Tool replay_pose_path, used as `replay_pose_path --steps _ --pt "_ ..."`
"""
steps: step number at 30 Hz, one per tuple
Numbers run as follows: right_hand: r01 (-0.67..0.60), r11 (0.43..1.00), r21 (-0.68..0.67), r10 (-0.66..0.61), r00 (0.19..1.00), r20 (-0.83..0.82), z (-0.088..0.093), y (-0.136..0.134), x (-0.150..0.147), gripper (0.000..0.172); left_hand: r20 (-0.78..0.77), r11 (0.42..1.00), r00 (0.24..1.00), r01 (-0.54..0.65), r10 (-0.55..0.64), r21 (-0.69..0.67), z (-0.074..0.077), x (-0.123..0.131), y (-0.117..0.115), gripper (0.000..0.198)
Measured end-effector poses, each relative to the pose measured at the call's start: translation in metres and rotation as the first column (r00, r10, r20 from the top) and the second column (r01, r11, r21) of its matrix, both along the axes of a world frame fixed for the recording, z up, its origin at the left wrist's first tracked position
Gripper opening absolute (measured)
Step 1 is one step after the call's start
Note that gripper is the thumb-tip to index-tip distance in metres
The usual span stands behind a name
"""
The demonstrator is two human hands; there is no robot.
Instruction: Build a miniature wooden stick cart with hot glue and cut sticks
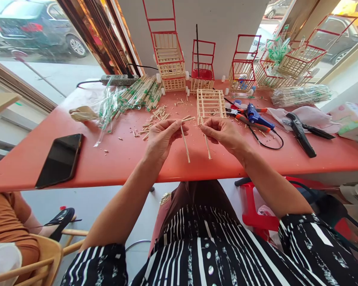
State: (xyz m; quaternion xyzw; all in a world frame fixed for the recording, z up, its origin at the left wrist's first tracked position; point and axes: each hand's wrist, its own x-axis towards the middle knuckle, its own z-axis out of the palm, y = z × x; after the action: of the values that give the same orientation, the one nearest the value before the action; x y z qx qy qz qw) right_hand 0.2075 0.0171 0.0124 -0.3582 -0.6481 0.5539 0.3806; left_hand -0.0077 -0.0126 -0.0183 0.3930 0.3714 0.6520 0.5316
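Between thumb and fingers, my left hand (164, 137) pinches a thin wooden stick (185, 143) that slants down toward the table's front edge. A shorter stick piece (187, 118) pokes out near that thumb. My right hand (222, 133) is closed on another wooden stick (207, 147), roughly parallel to the first, with a gap between them. Just beyond the right hand stands a small lattice frame of sticks (211, 102). Cut stick pieces (155, 119) lie in a loose pile past my left hand. Some fingers of both hands are hidden.
On the red table (131, 167) are a phone (60, 160), wrapped stick bundles (137, 92), a blue glue gun (255, 115), black-handled pliers (302, 133) and a power strip (119, 79). Small red-trimmed stick carts (170, 59) line the back. Another person (6, 222) sits at left.
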Motion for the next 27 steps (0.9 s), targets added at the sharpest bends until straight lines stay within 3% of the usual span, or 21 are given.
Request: replay_pose_path --steps 18,27 --pt "-0.036 0.999 0.029 0.037 0.999 -0.003 0.0005 -0.0022 -0.0014 0.063 -0.085 1.000 0.996 -0.010 0.008 -0.021 0.0036 0.0039 -0.0044 0.035" --pt "-0.049 0.999 0.022 0.049 0.999 -0.010 -0.0016 -0.0005 -0.0018 0.063 -0.056 1.000 0.998 0.012 -0.013 -0.006 0.0024 0.0032 -0.0038 0.033"
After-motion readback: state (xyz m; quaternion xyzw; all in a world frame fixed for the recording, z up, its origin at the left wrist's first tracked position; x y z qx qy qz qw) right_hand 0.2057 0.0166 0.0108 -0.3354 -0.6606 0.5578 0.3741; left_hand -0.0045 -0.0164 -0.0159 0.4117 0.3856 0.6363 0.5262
